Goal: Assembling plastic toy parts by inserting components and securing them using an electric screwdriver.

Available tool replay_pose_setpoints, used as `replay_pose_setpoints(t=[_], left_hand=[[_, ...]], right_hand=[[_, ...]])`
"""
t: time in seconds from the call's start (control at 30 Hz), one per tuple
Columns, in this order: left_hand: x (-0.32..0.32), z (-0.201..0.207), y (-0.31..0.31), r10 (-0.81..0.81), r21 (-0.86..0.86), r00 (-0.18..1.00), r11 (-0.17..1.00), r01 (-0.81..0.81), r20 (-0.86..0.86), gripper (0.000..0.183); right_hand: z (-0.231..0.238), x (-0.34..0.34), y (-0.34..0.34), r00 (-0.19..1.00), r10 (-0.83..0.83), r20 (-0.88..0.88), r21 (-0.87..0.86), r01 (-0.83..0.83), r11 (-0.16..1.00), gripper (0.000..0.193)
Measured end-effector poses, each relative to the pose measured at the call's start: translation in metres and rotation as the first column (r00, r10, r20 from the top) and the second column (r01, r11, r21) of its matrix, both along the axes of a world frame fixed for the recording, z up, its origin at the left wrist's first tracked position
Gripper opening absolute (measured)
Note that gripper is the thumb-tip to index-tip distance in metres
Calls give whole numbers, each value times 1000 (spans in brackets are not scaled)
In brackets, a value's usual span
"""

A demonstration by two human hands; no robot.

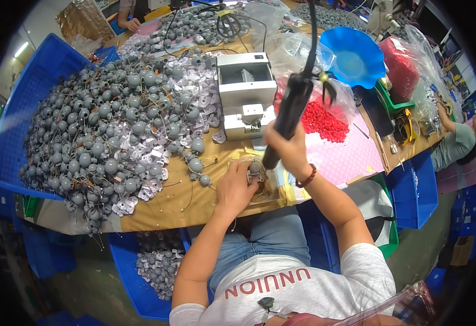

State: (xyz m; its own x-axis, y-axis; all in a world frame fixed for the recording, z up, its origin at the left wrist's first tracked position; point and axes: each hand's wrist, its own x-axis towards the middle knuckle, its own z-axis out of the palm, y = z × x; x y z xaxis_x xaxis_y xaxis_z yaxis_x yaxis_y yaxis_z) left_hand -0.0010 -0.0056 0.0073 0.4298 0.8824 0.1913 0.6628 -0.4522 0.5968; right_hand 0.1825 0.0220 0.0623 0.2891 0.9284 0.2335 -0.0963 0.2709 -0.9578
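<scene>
My right hand [289, 149] is wrapped round a black electric screwdriver [295, 103], held nearly upright with its lower end pointing at the table. A black cable runs up from its top. My left hand [231, 187] has its fingers closed on a small grey part [255, 167] over a clear work plate [268, 191] at the table's front edge. The screwdriver's lower end is just right of that part; its tip cannot be made out. Left of my left hand lie loose grey ball-shaped parts [195, 165] with thin wires.
A large heap of grey ball parts [102, 114] and white pieces [191, 81] spills from a blue crate [10, 146]. A white machine [243, 89] stands ahead. To the right are red pieces [325, 124], a blue bowl [353, 57] and a pink sheet [357, 157]. Other people sit farther off.
</scene>
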Motion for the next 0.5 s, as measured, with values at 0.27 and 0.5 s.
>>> replay_pose_setpoints(t=[0.27, 0.5], left_hand=[[-1, -5, -6, 8, 72, 992, 997, -17, 130, 36], [-1, -6, -12, -18, 165, 990, 986, -6, 143, 35]], right_hand=[[-50, 57, 5, 860, -398, 319, 232, 336, 913, 46], [-70, 5, -43, 858, 127, 498, -36, -126, 991, 18]])
